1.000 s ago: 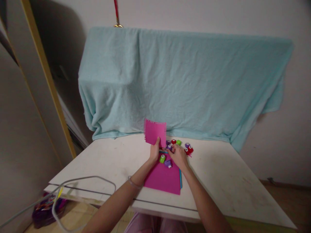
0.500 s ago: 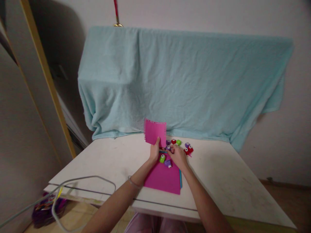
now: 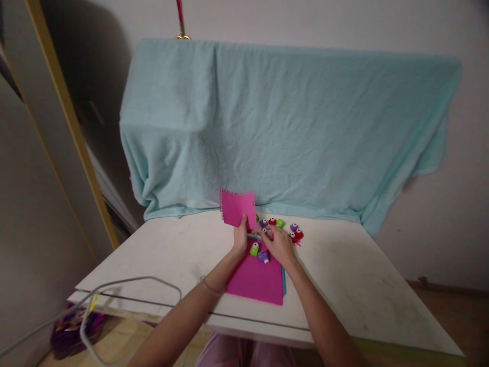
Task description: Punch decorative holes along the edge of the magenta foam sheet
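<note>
At frame centre, the left hand (image 3: 240, 238) pinches a small pink paper (image 3: 237, 208) upright above the white surface (image 3: 344, 275). The right hand (image 3: 280, 244), fingers curled, grips a small purple punch (image 3: 264, 232) just beside it.

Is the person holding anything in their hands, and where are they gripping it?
The left hand holds a pink paper piece upright by its bottom edge. The right hand pinches a small purple punch; exactly where cannot be told.
</note>
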